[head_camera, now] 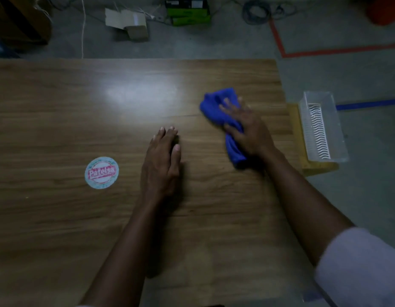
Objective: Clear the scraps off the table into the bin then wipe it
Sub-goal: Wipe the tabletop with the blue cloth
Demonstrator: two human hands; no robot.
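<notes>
Wiping is our step now: our right hand [243, 127] presses spread fingers [227, 105] on the blue cloth [216, 107]. Left hand [162, 160] lies flat on the tabletop [59, 111], holding nothing. Next we should rub leftward.

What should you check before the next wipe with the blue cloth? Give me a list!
1. Cloth under the wiping hand: ok. The right hand presses flat on the blue cloth on the table.
2. Other hand out of the way: ok. The left hand lies flat on the wood, apart from the cloth.
3. Scraps gone from the table: ok, none visible.
4. Round sticker: cannot tell whether it is stuck on or a scrap to clear.
5. Bin within reach: ok. The clear bin sits just past the table's right edge.
6. Table wiped all over: cannot tell; the dim wood shows no wet trace.
</notes>
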